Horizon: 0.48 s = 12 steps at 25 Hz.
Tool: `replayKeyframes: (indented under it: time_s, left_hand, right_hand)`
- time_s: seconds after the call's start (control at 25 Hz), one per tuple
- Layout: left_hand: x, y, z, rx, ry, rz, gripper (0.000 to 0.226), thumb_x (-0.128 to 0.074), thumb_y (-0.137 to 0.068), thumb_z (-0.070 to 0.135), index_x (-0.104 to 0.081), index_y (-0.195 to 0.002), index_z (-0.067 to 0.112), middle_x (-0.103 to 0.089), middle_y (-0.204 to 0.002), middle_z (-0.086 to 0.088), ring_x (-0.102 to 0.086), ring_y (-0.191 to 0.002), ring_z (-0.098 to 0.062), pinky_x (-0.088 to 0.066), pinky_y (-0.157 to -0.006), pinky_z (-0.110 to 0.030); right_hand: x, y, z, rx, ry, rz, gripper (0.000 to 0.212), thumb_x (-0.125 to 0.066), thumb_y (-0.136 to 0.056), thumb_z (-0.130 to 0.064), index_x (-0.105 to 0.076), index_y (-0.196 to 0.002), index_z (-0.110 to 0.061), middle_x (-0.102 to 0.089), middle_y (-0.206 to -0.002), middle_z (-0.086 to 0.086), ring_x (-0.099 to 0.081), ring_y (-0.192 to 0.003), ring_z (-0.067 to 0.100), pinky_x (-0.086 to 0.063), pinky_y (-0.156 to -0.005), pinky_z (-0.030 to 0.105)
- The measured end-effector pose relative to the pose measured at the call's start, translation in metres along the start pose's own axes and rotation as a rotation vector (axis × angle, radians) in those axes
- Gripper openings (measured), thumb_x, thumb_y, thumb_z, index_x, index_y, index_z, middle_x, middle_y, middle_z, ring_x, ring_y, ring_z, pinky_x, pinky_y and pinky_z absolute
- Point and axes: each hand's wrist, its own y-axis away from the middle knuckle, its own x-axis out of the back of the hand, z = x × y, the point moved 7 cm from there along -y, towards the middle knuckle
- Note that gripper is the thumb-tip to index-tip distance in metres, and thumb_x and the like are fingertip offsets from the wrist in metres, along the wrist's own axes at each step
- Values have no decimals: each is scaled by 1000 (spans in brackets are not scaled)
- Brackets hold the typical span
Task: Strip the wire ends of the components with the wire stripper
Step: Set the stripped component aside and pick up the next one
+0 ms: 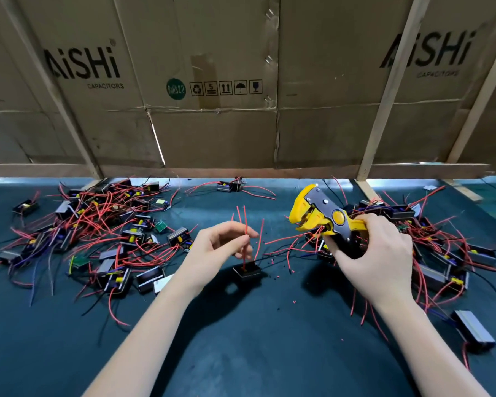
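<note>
My left hand [216, 243] pinches thin red wires [245, 222] that rise from a small black component [247, 271] hanging just above the dark green table [241, 339]. The wire ends point upward. My right hand [375, 253] grips the handles of a yellow and grey wire stripper [318, 213], held to the right of the wires. Its jaws face left, a short gap away from the wire ends. Small red bits of insulation [294, 302] lie scattered on the table below.
A large tangle of black components with red wires [98, 230] covers the table's left side. Another pile [441, 253] lies on the right behind my right hand. A cardboard wall [212, 124] with wooden battens closes the back.
</note>
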Motion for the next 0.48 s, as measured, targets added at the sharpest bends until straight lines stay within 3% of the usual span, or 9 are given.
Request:
replayKeyframes:
  time_s: [0.2,0.32,0.48]
  left_hand:
    - [25,3,-13,118,168,142,16,-56,-87,0,-65,-75,7,-55,-61,0,-50,-59,-13,-45,-60,-23]
    - [27,2,-19,122,-43,134,12,-67,-87,4,-68,-77,9,-51,-62,-3,-44,-57,-14,-39,-58,-23]
    - [13,3,-20,68,-334,47,18,-76,-82,10,-74,-93,23,-64,-68,6,-38,-55,-12,-35,-56,-22]
  right_hand:
    - [-16,8,-8,18,82,-99,50,-71,-73,-60,-61,-91,-14,-59,-82,2,-59,-81,33,-38,-74,42]
    - [-16,8,-4,17,114,-108,49,-81,-70,-52,-61,-91,-13,-58,-80,2,-58,-80,33,-37,-74,41]
    - [-15,9,-2,9,120,-96,48,-82,-69,-51,-60,-89,-13,-56,-79,1,-57,-79,33,-36,-73,40]
